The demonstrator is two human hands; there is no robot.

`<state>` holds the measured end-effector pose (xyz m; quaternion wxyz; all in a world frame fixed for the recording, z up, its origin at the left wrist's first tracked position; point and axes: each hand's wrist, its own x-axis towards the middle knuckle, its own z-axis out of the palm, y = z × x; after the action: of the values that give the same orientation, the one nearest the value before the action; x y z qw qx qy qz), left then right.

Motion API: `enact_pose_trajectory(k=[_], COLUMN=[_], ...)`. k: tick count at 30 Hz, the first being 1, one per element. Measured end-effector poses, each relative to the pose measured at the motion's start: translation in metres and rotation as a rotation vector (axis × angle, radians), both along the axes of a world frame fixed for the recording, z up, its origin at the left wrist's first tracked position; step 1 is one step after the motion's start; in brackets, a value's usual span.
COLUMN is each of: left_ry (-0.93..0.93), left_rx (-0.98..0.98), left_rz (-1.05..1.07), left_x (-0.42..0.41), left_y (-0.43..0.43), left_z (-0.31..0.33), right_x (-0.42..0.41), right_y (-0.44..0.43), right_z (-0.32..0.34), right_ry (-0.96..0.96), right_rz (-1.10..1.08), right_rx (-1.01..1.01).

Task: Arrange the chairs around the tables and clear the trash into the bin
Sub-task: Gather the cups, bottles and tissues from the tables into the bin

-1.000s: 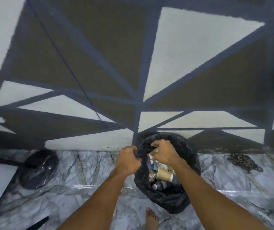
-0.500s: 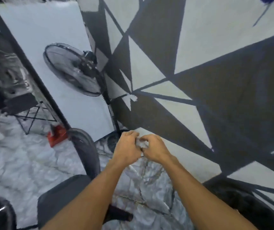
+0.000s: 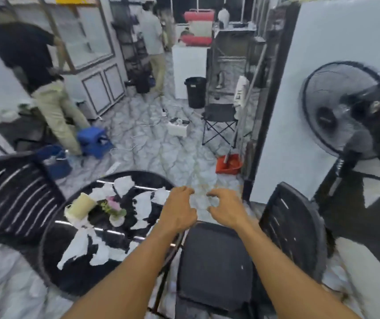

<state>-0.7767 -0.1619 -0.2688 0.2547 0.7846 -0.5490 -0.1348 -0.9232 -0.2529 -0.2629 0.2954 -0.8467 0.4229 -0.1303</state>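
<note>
Standing fan [image 3: 336,111]; orange dustpan [image 3: 229,164]

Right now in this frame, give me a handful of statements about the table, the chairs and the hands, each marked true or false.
1. Both hands are empty. True: the left hand and right hand are held out open with fingers curled, gripping nothing.
2. The round table has been cleared. False: torn white paper scraps lie scattered across it.
3. A small flower pot stands on the table. True.
4. The roll of paper lies on the floor. False: it lies on the table beside the flower pot.
5. A black chair stands right of the table. True.
6. The standing fan is on the left. False: it is at the right.
</note>
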Motion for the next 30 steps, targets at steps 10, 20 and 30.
enact_pose_trajectory(k=[10,20,30], left_ry=[0.026,0.038,0.153], left_rx=[0.053,0.116,0.236], left_rz=[0.462,0.787,0.686], left_x=[0.161,0.277,0.416], left_y=[0.049,0.088,0.094], left_z=[-0.015,-0.027,-0.110], right_x=[0.205,0.346,0.462], right_y=[-0.004,0.027,0.030], right_z=[-0.029,-0.037,-0.089], right_ry=[0.030,0.046,0.227], right_rz=[0.431,0.573,0.499], right_rx=[0.080,0.123,0.174])
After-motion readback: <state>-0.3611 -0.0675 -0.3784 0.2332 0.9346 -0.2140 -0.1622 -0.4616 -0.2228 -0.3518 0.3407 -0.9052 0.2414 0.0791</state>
